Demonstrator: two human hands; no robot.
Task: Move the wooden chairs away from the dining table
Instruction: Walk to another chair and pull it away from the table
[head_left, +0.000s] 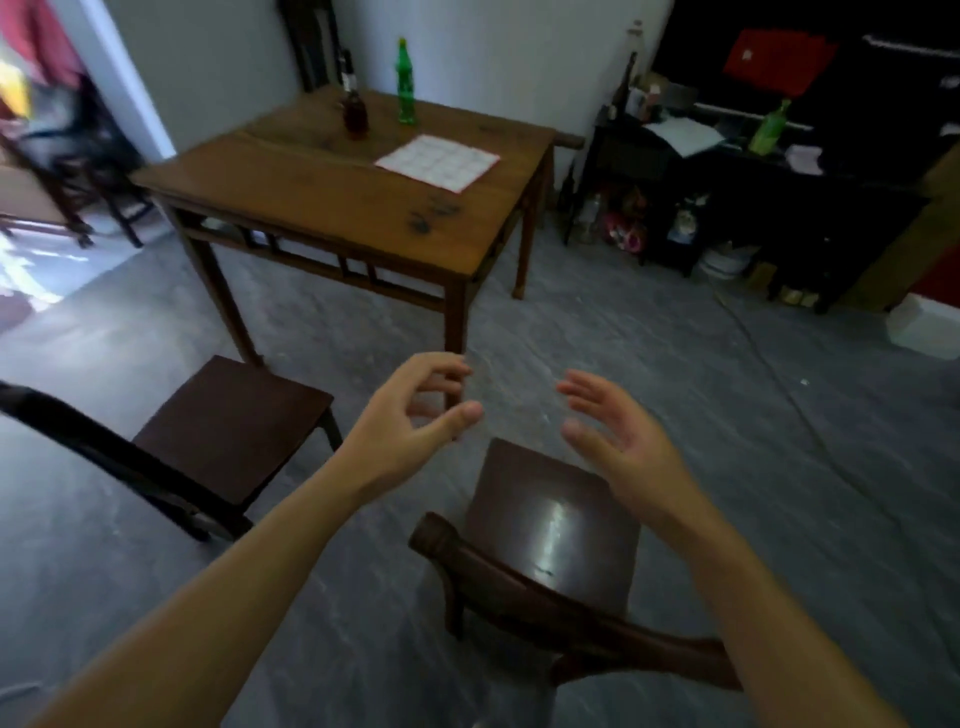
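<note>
**Two chairs clear of the table, hands empty**

The dining table (332, 197) stands apart from both chairs, so the pulling-out looks done; the left chair (228, 426) and near chair (550, 535) face it across bare floor; a dark cabinet (779, 208) crowds the right; left hand (410, 431) loosely curled, right hand (618, 441) spread, neither gripping anything

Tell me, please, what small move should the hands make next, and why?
Probably lower both hands onto the curved backrest of the near chair and grip it. The left hand and right hand hover open above its seat, holding nothing, near the table.
</note>
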